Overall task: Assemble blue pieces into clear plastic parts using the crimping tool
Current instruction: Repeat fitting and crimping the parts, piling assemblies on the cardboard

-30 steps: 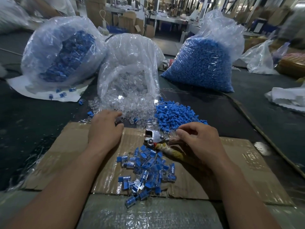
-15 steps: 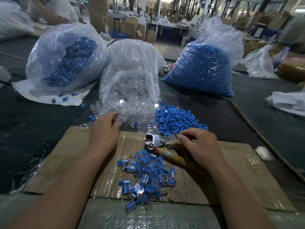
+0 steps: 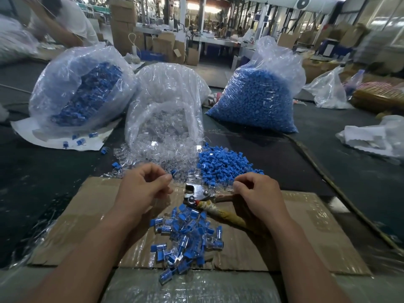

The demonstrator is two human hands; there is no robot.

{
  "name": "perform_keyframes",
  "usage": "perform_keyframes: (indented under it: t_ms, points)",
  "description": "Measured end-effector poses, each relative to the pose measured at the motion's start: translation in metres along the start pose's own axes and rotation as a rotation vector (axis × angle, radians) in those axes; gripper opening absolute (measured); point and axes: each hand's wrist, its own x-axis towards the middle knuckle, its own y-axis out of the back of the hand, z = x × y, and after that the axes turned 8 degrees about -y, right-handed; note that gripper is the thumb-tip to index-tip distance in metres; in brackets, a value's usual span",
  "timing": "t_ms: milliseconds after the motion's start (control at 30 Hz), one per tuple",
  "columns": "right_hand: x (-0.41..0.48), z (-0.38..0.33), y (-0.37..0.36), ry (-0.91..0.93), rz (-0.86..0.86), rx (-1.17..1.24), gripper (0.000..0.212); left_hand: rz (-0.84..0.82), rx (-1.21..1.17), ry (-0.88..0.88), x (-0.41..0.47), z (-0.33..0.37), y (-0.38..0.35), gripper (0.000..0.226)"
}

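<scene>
At centre frame, on the cardboard sheet (image 3: 306, 215), the crimping tool (image 3: 196, 193) lies with its head toward the left hand (image 3: 142, 191). The right hand (image 3: 258, 193) curls its grip over the tool's upper handle. The left grip is closed to a thumb-and-forefinger pinch; whether it holds one of the clear plastic parts (image 3: 153, 154) cannot be told. Loose blue pieces (image 3: 220, 165) lie just behind the tool, and finished assemblies (image 3: 188, 235) lie in front. Recommended: seat each blue piece squarely, place it fully between the jaws, then squeeze steadily with the fingertips kept clear.
</scene>
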Motion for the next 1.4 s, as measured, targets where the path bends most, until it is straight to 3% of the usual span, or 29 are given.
perform_keyframes:
  t_ms: [167,300,533,967,1100,1400]
  points:
    - [0.015,-0.009,-0.001,-0.009,-0.040,-0.103,0.018,0.038,-0.179,0.076,-0.004,0.005,0.000,0.013]
    - [0.026,-0.016,-0.007,-0.037,-0.131,-0.178,0.028,0.024,-0.189,0.107,-0.005,0.007,-0.003,0.014]
    - [0.036,-0.013,-0.005,-0.086,-0.202,-0.193,0.024,-0.033,-0.159,0.094,-0.004,0.003,-0.008,0.013]
    - [0.029,-0.001,-0.017,-0.036,0.002,-0.075,0.021,-0.020,-0.150,0.044,-0.005,0.011,-0.010,0.013]
    - [0.037,-0.009,-0.019,-0.101,-0.070,-0.157,0.031,-0.023,-0.144,0.059,-0.004,0.010,-0.011,0.012]
    - [0.030,-0.013,-0.018,-0.090,0.036,-0.163,0.019,-0.075,-0.115,0.028,-0.007,0.010,-0.012,0.014]
